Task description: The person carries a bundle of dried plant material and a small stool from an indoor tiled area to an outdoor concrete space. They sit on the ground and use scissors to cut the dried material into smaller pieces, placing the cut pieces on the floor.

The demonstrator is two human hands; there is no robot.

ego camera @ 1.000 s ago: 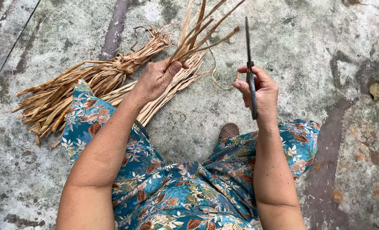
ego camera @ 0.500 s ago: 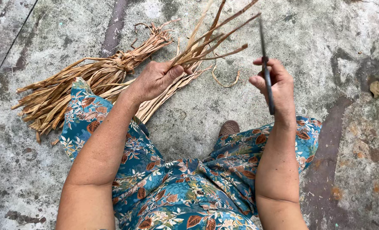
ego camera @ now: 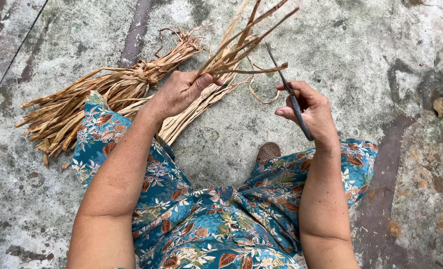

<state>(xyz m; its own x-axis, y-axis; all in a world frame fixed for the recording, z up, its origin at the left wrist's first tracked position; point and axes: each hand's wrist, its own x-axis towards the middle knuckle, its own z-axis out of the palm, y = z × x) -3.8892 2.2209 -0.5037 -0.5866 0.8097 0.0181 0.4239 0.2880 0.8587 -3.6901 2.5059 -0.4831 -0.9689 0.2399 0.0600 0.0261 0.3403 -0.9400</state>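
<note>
My left hand [ego camera: 179, 92] grips a small bunch of dry tan leaf strips [ego camera: 241, 42] that fan upward to the right. My right hand [ego camera: 308, 109] holds a pair of dark scissors [ego camera: 289, 92], its thin blades angled up-left with the tip close to the lowest strip of the bunch. A larger tied bundle of dried leaves [ego camera: 107, 92] lies on the concrete floor behind and left of my left hand. More loose strips [ego camera: 191, 117] lie under that hand.
I sit on a stained concrete floor [ego camera: 341, 40] in a blue floral garment [ego camera: 206, 219]. A brown sandal toe [ego camera: 269, 149] shows between my knees. A curled strip [ego camera: 261, 97] lies near the scissors. A dry leaf [ego camera: 440, 105] rests at right.
My left hand lifted the bunch higher. My right hand moved right and then tilted the scissors from upright to pointing up-left at the strips.
</note>
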